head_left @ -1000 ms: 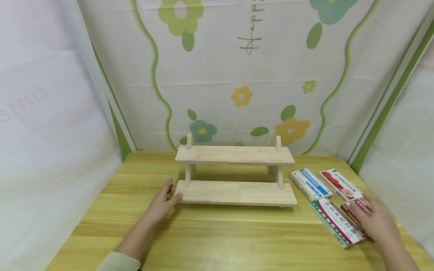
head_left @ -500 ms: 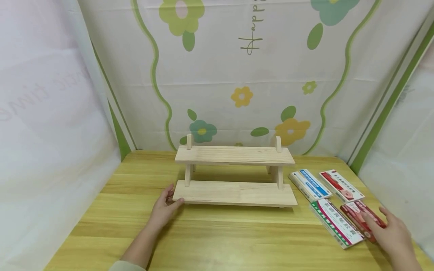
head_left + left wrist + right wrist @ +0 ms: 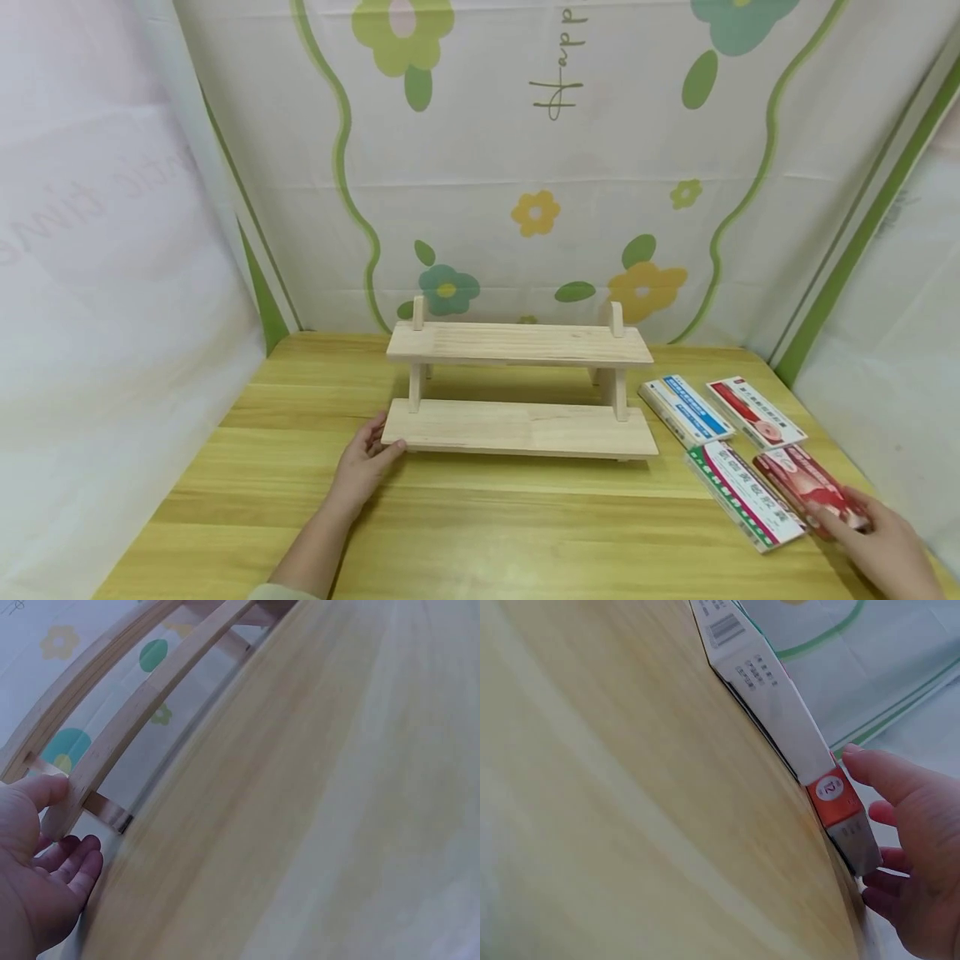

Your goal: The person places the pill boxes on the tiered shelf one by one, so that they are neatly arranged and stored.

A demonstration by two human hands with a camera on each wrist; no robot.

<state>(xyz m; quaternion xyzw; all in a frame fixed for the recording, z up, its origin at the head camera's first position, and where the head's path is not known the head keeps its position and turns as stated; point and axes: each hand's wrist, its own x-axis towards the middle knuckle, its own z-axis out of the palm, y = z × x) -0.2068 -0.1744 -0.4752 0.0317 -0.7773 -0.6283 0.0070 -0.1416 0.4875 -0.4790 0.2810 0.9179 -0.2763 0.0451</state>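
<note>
A two-tier wooden shelf [image 3: 517, 427] stands on the table. My left hand [image 3: 362, 475] holds the left end of its lower board, thumb on the edge and fingers underneath, as the left wrist view [image 3: 41, 862] shows. At the right lies a red medicine box [image 3: 804, 479]. My right hand [image 3: 888, 542] grips the near end of this box, thumb at its left side and fingers at its right end. In the right wrist view the box's narrow side [image 3: 832, 796] lies flat against the table.
Beside the red box lies a white box with green and magenta stripes [image 3: 746, 496]. Behind them are a blue-and-white box [image 3: 686, 410] and a red-and-white box [image 3: 756, 411]. Floral cloth [image 3: 450, 167] walls in the table [image 3: 480, 533] at the back and sides.
My right hand has slid right and nearer, from over the red box to its near end, uncovering its top. My left hand has shifted slightly nearer along the lower board's end.
</note>
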